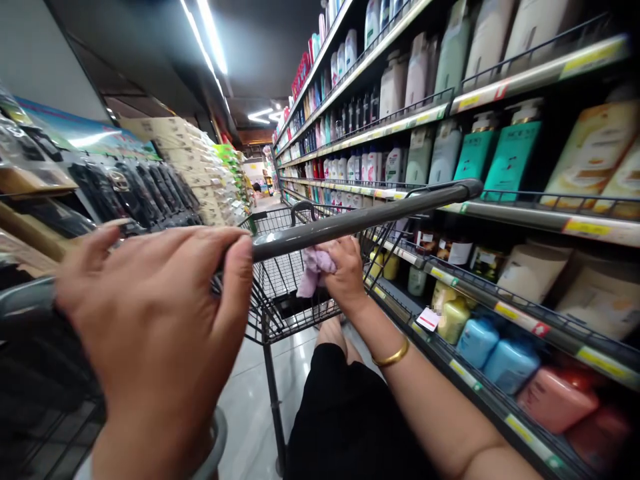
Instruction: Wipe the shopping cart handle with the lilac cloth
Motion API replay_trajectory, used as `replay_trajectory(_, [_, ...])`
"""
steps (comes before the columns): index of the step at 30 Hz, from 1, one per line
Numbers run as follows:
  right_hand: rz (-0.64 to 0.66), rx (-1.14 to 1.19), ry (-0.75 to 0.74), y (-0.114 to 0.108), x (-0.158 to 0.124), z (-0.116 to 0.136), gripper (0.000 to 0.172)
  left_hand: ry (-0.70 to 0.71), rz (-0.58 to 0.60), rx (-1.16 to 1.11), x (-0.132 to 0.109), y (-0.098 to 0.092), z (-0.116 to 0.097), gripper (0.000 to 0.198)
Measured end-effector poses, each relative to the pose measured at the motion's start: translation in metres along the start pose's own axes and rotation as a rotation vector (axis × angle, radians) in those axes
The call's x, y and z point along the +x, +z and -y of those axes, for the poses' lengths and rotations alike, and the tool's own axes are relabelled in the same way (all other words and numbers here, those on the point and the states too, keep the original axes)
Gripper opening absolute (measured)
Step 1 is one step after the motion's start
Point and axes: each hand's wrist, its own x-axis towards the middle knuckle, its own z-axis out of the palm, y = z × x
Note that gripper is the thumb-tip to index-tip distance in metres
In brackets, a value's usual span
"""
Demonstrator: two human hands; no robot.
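Note:
My left hand (160,300) is wrapped over the grey handle bar (365,217) of a shopping cart, its thumb toward the middle of the bar. Below the bar, my right hand (345,267) is closed on a crumpled light purple cloth (315,270), which hangs down in front of the cart's dark wire basket (277,277). A gold bangle (393,353) circles the right wrist. The fingers of the right hand are partly hidden by the bar and the cloth.
Shelves of pump bottles (515,157) and other toiletries run along the right, close to the cart. On the left stand a rack of dark packaged goods (130,180) and stacked cartons (185,160). A pale tiled floor (240,413) lies beneath, and the aisle stretches ahead.

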Motion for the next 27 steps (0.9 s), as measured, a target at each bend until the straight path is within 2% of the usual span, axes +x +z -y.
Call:
replay_trajectory(1, [-0.004,0.011,0.020,-0.002,-0.002,0.000,0.038,-0.022,0.020,0.059,0.004,0.003,-0.006,0.032])
replay_trajectory(3, [-0.095,0.007,0.067,-0.010,0.000,0.001,0.034,-0.063,0.067,0.151,0.007,0.008,-0.012,0.037])
replay_trajectory(6, [-0.206,-0.031,0.102,-0.020,0.011,0.004,0.038,-0.098,0.069,0.135,0.006,0.015,-0.010,0.042])
replay_trajectory(9, [-0.169,-0.050,0.063,-0.013,0.013,-0.007,0.041,-0.072,-0.004,0.051,0.002,0.019,-0.005,0.042])
replay_trajectory(13, [-0.074,-0.080,0.082,0.011,-0.015,-0.035,0.033,-0.052,-0.014,0.037,-0.001,0.022,-0.001,0.041])
replay_trajectory(15, [-0.038,-0.032,0.080,0.010,-0.029,-0.037,0.030,-0.033,-0.043,0.057,-0.002,0.024,0.001,0.042])
replay_trajectory(17, [-0.038,0.034,0.024,-0.007,-0.033,-0.023,0.028,-0.014,-0.073,0.063,-0.003,0.025,0.002,0.042])
replay_trajectory(19, [-0.096,0.074,-0.104,-0.035,-0.026,0.003,0.029,-0.014,-0.069,0.057,-0.003,0.026,0.004,0.041])
replay_trajectory(21, [-0.267,0.009,-0.269,-0.063,-0.008,0.031,0.029,-0.010,-0.090,0.038,-0.003,0.027,0.004,0.039])
replay_trajectory(22, [-0.367,-0.035,-0.291,-0.073,0.004,0.042,0.030,-0.007,-0.108,0.028,-0.003,0.028,0.004,0.038])
replay_trajectory(23, [-0.413,-0.072,-0.288,-0.081,0.017,0.052,0.031,-0.005,-0.127,0.019,-0.002,0.028,0.004,0.038])
replay_trajectory(25, [-0.351,-0.107,-0.284,-0.086,0.043,0.065,0.033,-0.008,-0.146,0.013,-0.001,0.029,0.003,0.037])
replay_trajectory(27, [-0.136,-0.144,-0.293,-0.082,0.064,0.077,0.036,-0.008,-0.117,0.038,0.000,0.029,0.004,0.033])
